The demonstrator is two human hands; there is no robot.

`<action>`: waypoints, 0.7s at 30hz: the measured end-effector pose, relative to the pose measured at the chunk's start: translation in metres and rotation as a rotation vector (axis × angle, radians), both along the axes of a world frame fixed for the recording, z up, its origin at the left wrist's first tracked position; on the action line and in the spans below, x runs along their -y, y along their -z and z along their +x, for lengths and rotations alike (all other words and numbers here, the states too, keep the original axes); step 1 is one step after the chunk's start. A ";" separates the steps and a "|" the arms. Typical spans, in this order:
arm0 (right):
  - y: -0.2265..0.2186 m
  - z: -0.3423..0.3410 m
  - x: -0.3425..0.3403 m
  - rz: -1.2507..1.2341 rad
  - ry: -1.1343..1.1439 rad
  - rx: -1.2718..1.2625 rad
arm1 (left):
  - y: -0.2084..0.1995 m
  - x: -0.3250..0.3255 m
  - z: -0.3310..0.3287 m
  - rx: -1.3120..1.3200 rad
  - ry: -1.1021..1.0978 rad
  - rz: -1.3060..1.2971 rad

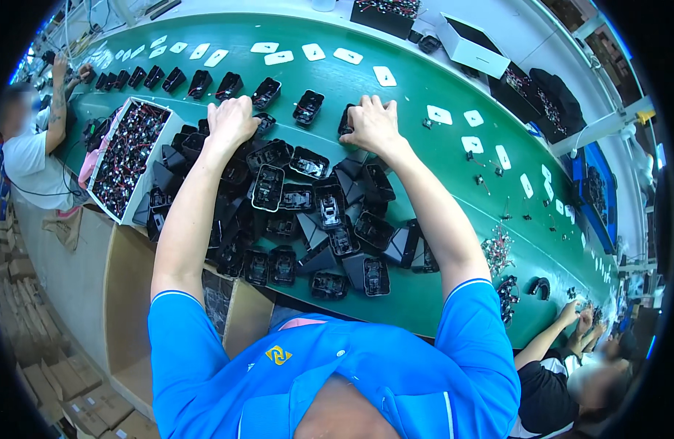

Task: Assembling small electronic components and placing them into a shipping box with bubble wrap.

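Observation:
My right hand [372, 126] is closed on a black plastic housing [345, 121], at the near end of a spaced row of such housings on the green belt. Another open-topped housing [308, 107] stands just left of it. My left hand [232, 122], fingers curled, is over the far edge of a heap of black housings [329, 205]; what it grips is hidden beneath it. Close by its thumb side lies one housing [264, 124]. Red wires show in some housings of the row.
A white box [165, 146] full of small wired parts stands left of the heap. White flat plates [313, 52] lie along the belt's far side, with small wired parts [478, 179] among those at right. Co-workers sit at the far left [40, 139] and lower right [549, 388].

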State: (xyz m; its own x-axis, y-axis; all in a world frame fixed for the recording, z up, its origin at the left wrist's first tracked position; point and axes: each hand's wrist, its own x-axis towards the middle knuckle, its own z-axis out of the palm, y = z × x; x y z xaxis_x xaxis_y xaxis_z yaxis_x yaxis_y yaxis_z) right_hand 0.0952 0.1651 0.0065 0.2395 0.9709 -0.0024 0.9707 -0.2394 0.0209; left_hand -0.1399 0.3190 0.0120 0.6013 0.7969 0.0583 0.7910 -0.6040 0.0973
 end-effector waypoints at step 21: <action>0.043 0.154 0.089 0.356 0.262 -0.409 | -0.052 0.093 -0.022 1.570 0.112 -1.096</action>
State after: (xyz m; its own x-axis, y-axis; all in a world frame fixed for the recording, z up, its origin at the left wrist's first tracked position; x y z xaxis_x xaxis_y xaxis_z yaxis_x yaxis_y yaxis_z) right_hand 0.2490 0.0763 -0.0362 0.5189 0.8378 0.1700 0.7909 -0.3950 -0.4675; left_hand -0.1620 0.2259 0.0637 0.5599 0.8233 0.0928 -0.4049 0.1742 0.8976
